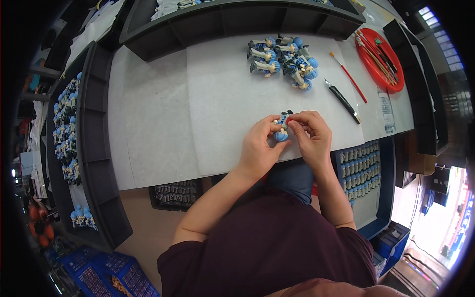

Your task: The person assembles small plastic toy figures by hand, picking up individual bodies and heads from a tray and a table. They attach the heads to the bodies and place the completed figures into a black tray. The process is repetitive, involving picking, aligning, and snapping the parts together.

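Observation:
Near the front edge of the paper-covered table, a small blue-haired figurine [281, 134] is held between my two hands, its head toward me and its dark feet pointing away. My left hand [260, 147] wraps its fingers and thumb around the figurine's head and side. The fingers of my right hand [311, 131] pinch close to the figurine's body, with a small red spot at the fingertips that I cannot make out. Beyond my hands lies a cluster of similar figurines [303, 67], on their sides. A craft knife [343, 101] and a red-handled paintbrush [349, 78] rest to the right.
A red oval tray [362, 55] of brushes and tools sits at the far right. Dark crates border the table: one along the back [247, 24], one full of figurines at the left [96, 123]. Below the table edge, a tray [387, 168] holds rows of figurines, and a black bin [154, 198] holds small parts.

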{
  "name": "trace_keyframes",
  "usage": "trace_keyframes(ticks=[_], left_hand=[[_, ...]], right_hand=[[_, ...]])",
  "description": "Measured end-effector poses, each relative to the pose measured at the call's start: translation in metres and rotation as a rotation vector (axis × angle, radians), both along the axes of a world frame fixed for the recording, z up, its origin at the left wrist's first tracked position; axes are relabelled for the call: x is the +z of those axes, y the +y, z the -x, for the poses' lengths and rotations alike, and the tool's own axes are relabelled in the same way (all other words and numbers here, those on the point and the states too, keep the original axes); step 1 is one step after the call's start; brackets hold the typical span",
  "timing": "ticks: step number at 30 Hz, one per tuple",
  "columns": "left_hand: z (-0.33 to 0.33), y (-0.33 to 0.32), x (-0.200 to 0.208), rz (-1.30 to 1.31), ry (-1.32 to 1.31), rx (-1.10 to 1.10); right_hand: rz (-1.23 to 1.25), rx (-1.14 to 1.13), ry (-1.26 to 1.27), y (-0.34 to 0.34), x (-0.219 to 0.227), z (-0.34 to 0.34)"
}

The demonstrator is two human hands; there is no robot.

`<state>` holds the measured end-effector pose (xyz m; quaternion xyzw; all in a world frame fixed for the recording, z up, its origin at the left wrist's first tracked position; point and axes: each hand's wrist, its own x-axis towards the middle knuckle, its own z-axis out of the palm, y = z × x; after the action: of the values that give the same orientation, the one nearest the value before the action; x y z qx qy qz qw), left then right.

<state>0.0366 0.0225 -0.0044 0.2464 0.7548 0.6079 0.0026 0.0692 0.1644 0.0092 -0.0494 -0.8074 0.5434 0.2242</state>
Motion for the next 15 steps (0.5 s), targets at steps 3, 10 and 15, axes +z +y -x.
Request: trace_keyframes(ticks=[3,10,15], left_hand=[[-0.0002,0.0002,0.0023,0.016,0.012,0.009],[0.0001,0.0016,-0.0009,0.009,-0.008,0.024],[0.0002,0.0011,0.0029,0.031,-0.012,0.040]], right_hand=[[-0.081,-0.002,-0.026,0.0021,0.0031,0.0003],[0.327,-0.063,-0.118,0.0029,-0.0003,-0.0019],[0.889,0.023,-0.181,0.0078,0.0086,0.0005]])
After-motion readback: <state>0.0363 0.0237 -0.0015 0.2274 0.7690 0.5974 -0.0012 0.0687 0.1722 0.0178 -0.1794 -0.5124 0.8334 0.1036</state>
